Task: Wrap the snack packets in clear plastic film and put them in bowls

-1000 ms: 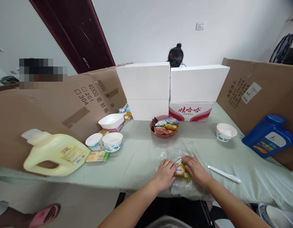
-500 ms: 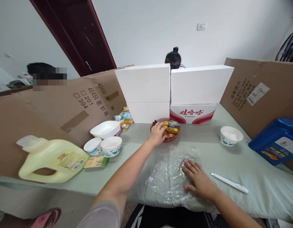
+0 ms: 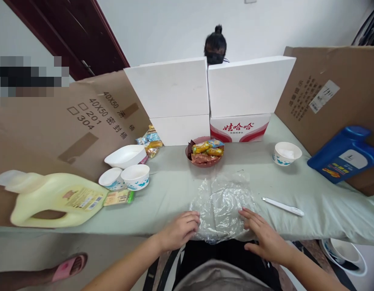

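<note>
Resting on either side of the clear plastic bag (image 3: 222,204) at the tabletop's (image 3: 174,190) near edge, the left hand (image 3: 178,231) curled loosely and the right hand (image 3: 262,236) spread its fingers flat; the slippery film could probably slide off toward the lap.

1. Clear, crinkled plastic bag (image 3: 223,202) on a pale green bench (image 3: 174,190)
2. Dark red bowl (image 3: 204,161) of yellow, orange and blue snack packets (image 3: 208,147)
3. White paper cups (image 3: 135,177) with blue pattern
4. Pale yellow jug (image 3: 53,200), blue jug (image 3: 346,155)
5. White pen (image 3: 283,206)
6. White box with red lettering (image 3: 239,128)
</note>
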`<state>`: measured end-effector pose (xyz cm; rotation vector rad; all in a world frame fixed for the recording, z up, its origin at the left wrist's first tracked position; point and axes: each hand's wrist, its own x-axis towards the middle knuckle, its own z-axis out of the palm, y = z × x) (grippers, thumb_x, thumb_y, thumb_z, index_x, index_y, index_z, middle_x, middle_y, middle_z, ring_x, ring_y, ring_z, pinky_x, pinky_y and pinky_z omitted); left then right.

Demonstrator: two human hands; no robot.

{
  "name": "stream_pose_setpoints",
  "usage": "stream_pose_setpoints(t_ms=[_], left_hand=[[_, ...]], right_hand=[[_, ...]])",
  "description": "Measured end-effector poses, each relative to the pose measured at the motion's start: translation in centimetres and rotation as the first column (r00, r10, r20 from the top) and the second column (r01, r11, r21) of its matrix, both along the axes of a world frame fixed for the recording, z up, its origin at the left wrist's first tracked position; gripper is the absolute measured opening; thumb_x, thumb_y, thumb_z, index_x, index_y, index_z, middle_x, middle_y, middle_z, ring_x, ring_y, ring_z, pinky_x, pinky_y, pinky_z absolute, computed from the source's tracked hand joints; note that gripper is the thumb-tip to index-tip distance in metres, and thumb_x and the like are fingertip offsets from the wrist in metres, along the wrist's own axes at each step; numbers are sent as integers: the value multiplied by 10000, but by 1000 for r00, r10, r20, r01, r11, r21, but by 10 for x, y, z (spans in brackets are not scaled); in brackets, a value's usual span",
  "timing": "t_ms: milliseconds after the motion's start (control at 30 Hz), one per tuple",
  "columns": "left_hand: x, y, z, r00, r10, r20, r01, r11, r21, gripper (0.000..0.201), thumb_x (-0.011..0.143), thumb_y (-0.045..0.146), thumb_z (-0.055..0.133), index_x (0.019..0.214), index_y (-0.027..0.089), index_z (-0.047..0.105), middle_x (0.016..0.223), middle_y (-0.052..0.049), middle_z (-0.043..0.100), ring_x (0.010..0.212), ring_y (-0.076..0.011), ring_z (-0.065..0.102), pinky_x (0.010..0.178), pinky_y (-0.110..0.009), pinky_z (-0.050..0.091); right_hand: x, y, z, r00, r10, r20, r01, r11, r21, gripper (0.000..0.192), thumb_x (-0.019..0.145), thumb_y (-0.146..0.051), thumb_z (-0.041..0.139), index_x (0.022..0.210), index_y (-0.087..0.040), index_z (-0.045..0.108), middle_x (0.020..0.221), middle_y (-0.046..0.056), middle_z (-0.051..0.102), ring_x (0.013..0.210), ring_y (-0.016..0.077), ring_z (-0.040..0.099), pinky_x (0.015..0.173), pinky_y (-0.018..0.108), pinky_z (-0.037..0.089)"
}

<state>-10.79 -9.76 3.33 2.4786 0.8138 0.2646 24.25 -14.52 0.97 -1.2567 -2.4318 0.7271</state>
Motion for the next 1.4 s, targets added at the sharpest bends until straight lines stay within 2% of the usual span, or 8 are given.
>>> stream_pose_setpoints(t_ms=[67, 133, 300, 467, 700, 967, 1200, 1400], left_hand=[[6, -4, 6, 1000, 15, 25, -14, 999, -40, 182, 880, 117, 448, 877, 218, 600, 996, -51, 665, 1054, -185, 589, 958, -328, 435], [13, -9, 14, 998, 62, -24, -65, 988, -138, 151, 874, 146, 459, 876, 221, 589, 862, -23, 661, 850, -163, 630, 792, -268, 478], [17, -3, 20, 972, 212, -98, -232, 844, -484, 133, 871, 182, 421, 891, 219, 547, 679, 49, 597, 536, -108, 584, 520, -188, 398], [19, 34, 11, 903, 429, 18, -395, 846, -358, 72, 812, 210, 487, 814, 204, 558, 714, 28, 616, 632, -131, 579, 605, -213, 424], [36, 78, -6, 802, 596, 39, -579, 792, -195, 158, 802, 168, 519, 946, 199, 577, 740, 17, 639, 664, -141, 585, 651, -232, 424], [30, 78, -18, 739, 674, 1, -668, 732, -137, 186, 801, 143, 550, 966, 217, 593, 784, 7, 652, 753, -162, 620, 728, -261, 436], [23, 56, -23, 764, 644, -35, -630, 734, -255, 209, 781, 123, 556, 980, 186, 564, 660, 56, 624, 549, -117, 597, 547, -207, 424], [28, 55, -21, 752, 659, -30, -655, 740, -153, 203, 738, 83, 599, 893, 213, 602, 708, 29, 650, 701, -161, 630, 669, -244, 432]], right_hand=[[-13, 3, 2, 1000, 19, -10, -19, 1000, -10, 684, 713, -386, 732, 1305, -156, 478, 1460, 179, 397, 1410, 319, 241, 1118, 527, 280], [-24, 5, 5, 995, 102, 1, -102, 994, -26, 802, 667, -388, 757, 1368, -174, 431, 1422, 164, 451, 1402, 337, 252, 1127, 562, 223], [-25, 2, 12, 993, 102, -65, -104, 994, -30, 240, 724, -106, 541, 916, -220, 629, 1200, 67, 623, 1249, 251, 478, 1083, 491, 313], [-3, 25, 12, 938, -166, -304, 79, 957, -279, 28, 753, -232, 562, 758, -218, 539, 986, 59, 680, 931, 205, 626, 841, 365, 495], [-18, 93, -21, 708, -564, -426, 335, 799, -500, 297, 748, -514, 515, 830, -230, 485, 697, -3, 626, 623, 178, 646, 507, 277, 472], [-28, 113, -31, 701, -590, -401, 461, 804, -376, 454, 723, -329, 574, 1165, -257, 503, 783, -52, 582, 478, 105, 546, 579, 300, 489], [-17, 117, -29, 727, -547, -416, 369, 821, -435, 398, 738, -471, 560, 1031, -202, 562, 613, -61, 533, 476, 124, 531, 504, 279, 468], [-13, 109, -33, 714, -555, -426, 333, 805, -491, 426, 695, -444, 547, 1052, -212, 541, 694, -46, 543, 531, 124, 555, 431, 233, 402]])
